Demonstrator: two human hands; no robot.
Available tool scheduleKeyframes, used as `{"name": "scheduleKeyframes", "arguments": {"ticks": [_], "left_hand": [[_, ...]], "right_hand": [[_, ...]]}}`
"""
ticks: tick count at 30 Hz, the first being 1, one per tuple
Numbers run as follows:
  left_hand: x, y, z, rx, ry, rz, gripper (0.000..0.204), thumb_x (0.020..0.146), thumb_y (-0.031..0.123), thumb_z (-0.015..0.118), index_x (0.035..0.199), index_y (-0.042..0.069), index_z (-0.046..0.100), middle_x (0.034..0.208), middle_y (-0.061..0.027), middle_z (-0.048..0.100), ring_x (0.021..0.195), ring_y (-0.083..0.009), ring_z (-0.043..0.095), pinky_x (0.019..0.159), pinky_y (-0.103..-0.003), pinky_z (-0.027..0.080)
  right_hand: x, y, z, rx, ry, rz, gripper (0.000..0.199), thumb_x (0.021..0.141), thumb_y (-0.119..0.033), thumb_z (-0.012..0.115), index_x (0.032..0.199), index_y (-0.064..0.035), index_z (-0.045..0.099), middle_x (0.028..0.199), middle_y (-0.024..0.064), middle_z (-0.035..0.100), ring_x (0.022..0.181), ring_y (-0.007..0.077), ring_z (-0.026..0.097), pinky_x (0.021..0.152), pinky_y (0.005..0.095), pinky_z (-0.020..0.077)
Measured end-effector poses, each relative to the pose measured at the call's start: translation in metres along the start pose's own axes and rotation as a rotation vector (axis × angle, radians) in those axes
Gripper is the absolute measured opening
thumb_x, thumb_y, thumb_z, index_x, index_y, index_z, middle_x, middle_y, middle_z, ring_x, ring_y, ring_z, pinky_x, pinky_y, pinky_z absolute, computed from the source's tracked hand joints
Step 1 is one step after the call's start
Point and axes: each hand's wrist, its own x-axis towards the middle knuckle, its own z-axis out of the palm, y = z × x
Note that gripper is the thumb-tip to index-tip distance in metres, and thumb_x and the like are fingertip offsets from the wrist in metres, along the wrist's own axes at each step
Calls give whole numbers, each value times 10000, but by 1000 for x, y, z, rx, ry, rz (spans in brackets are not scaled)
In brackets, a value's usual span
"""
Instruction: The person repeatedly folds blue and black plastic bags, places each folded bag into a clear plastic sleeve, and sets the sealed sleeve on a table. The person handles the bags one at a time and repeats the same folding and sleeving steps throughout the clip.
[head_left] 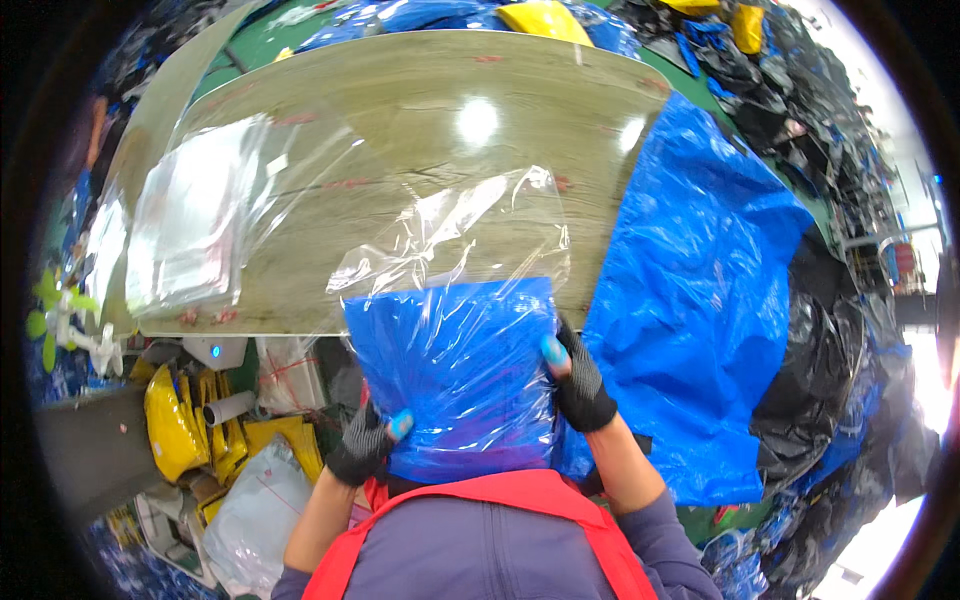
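A folded blue tarp-like sheet [455, 375] lies inside a clear plastic bag [480, 225], close against my body at the table's near edge. The bag's loose, crinkled end extends past the sheet over the tabletop. My left hand [368, 440], in a dark glove with a blue thumb tip, grips the bag's lower left side. On the right side, my right hand [580, 380], gloved the same way, grips the edge higher up with the thumb on top. The fingers of both hands are partly hidden beneath the package.
Clear plastic bags [190, 220] lie flat on the left of the wood-patterned table [440, 120]. A large blue sheet [700, 290] drapes over its right side, beside black sheeting [815, 350]. Yellow packages [180, 425] and a small green-bladed fan [50, 305] are at left.
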Motion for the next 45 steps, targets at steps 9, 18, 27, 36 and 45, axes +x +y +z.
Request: {"name": "scheduleKeyframes", "arguments": {"ticks": [9, 18, 27, 36, 45], "left_hand": [[-7, -18, -17, 57, -64, 32, 941, 727, 379, 809, 1435, 19, 302, 1362, -144, 474, 1204, -262, 491, 1011, -404, 411], [9, -18, -19, 96, 62, 191, 787, 685, 294, 830, 1322, 16, 461, 1203, -112, 584, 1098, -237, 545, 957, -392, 446], [-6, -9, -12, -209, 182, 34, 775, 761, 316, 779, 1379, 44, 397, 1285, -94, 533, 1159, -241, 509, 1005, -380, 416], [-31, 6, -30, -210, 152, 120, 893, 695, 286, 831, 1408, 45, 352, 1332, -126, 499, 1181, -254, 499, 1037, -434, 408], [-57, 69, -33, 1552, 134, 848, 426, 819, 171, 646, 1210, 341, 624, 1316, -139, 541, 1223, -408, 487, 1038, -580, 325]], "right_hand": [[-9, -1, 7, -336, 4, 12, 1024, 697, -333, 832, 1432, 3, 204, 1329, 183, 473, 1228, 285, 479, 1022, 421, 425], [-13, -3, 14, 66, 55, -100, 682, 841, -238, 711, 1378, -17, 353, 1263, 188, 535, 1143, 268, 544, 1012, 419, 436], [-8, 34, -2, -157, -44, 50, 887, 812, -406, 710, 1454, -8, 245, 1390, 181, 421, 1299, 270, 390, 1105, 395, 286], [3, 8, 23, -319, -69, 121, 902, 782, -366, 747, 1440, -27, 231, 1360, 138, 418, 1234, 228, 414, 1044, 366, 342], [121, -58, 56, -533, -418, -215, 485, 796, -321, 764, 1135, -44, 555, 959, 36, 639, 906, 118, 579, 807, 266, 486]]}}
